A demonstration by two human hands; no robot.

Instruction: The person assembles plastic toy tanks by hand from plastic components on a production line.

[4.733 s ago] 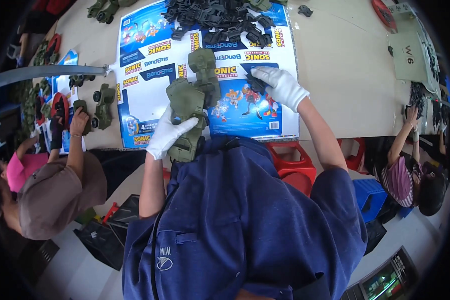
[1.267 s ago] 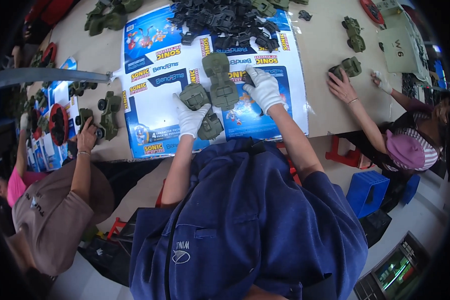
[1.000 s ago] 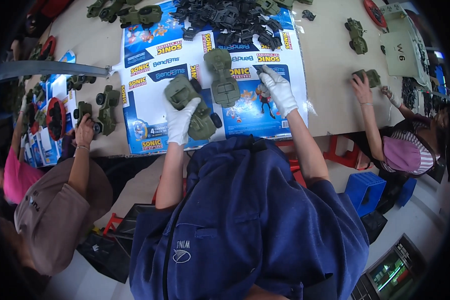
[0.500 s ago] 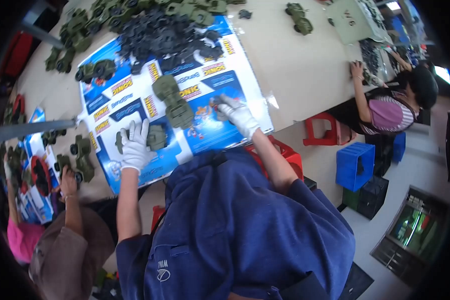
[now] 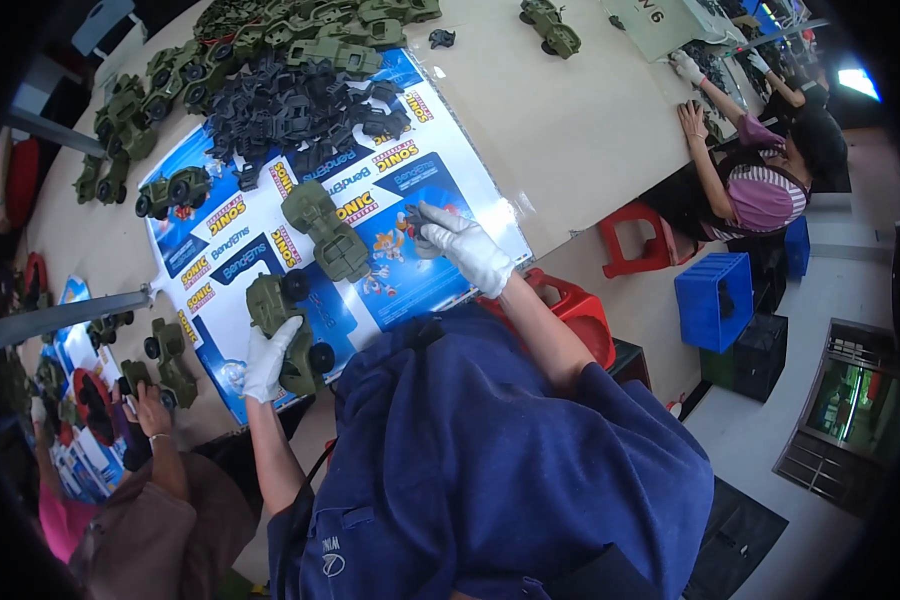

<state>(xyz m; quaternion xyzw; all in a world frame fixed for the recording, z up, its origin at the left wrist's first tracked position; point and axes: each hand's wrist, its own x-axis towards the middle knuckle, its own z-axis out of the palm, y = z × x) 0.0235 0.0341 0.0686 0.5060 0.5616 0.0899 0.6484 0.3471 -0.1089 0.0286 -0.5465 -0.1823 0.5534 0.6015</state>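
Note:
My left hand (image 5: 267,362), in a white glove, is closed on the side of an olive-green toy vehicle (image 5: 278,302) that is tilted so its black wheels show. My right hand (image 5: 467,250), gloved the same way, pinches a small dark grey part (image 5: 415,216) over the printed sheet. Between the two hands a second green toy vehicle body (image 5: 327,230) lies on the sheet, with no wheels visible on it. Ahead of it rises a heap of black plastic parts (image 5: 290,105).
A blue-and-white printed sheet (image 5: 435,105) covers my part of the table. Several green toy vehicles (image 5: 175,190) sit along its far and left sides. A metal bar (image 5: 70,318) crosses at left. Co-workers sit at both sides. A red stool (image 5: 635,240) and blue crate (image 5: 713,300) stand at right.
The vehicle under my left hand has been turned from lying crosswise to lengthwise and tilted, so its wheels show. My right hand keeps the small part. The whole view has shifted slightly.

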